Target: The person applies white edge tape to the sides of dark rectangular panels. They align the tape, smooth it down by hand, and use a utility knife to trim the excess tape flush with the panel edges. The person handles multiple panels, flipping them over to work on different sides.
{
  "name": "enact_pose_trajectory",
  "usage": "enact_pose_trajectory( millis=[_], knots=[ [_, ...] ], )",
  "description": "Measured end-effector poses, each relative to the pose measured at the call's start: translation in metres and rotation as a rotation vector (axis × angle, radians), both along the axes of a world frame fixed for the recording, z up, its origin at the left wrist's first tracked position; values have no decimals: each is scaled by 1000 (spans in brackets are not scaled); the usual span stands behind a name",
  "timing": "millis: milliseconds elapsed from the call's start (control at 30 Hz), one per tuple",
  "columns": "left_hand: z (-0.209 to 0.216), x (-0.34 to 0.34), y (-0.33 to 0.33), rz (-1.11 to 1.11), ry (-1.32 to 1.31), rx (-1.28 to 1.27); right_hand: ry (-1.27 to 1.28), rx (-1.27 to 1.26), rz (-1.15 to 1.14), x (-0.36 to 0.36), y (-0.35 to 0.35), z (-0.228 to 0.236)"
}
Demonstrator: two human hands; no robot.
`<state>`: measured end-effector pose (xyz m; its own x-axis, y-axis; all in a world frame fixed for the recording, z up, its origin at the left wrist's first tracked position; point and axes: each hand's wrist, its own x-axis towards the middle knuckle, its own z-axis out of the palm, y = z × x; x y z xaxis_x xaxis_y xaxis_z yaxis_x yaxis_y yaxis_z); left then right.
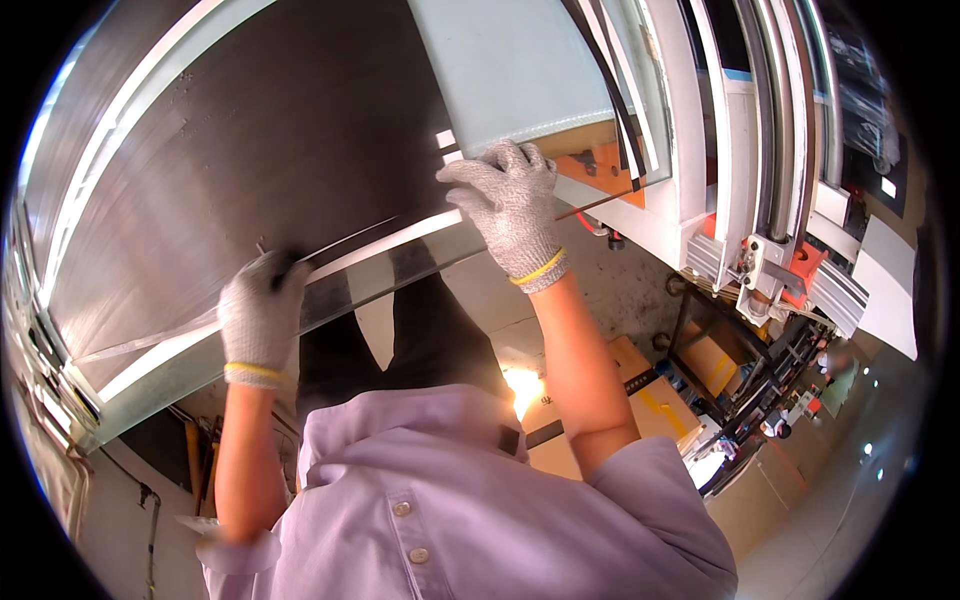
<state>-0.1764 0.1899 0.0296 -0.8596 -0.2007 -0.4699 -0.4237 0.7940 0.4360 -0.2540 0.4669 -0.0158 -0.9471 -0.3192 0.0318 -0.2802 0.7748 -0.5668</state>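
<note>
Near right, the right forearm partly hides cardboard boxes (655,405). Along the near edge of a dark, white-bordered panel (280,130), the left hand (262,318) curls, fingertips blurred; the right hand (508,205) bends over farther right. Whether either grips, I cannot tell. Beyond, the panel's far end is cut off.

No legible text from where I stand. Small printed marks by a dark, flat band (641,382) across a brown cardboard box (652,405); too small to read.
</note>
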Motion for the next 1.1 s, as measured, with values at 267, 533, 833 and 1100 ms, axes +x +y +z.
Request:
enact_pose_trajectory(
  millis=[267,533,833,1100],
  knots=[
    [-9,45,-89,127,-43,-31,-51,47,-4,-1,-4,8],
    [-4,37,-81,129,-33,-55,-3,-3,38,-2,-3,5],
    [5,27,-76,100,-158,-139,-5,134,18,0,-14,17],
    [3,24,-75,81,-139,-137,90,17,420,116,-138,1]
  ],
)
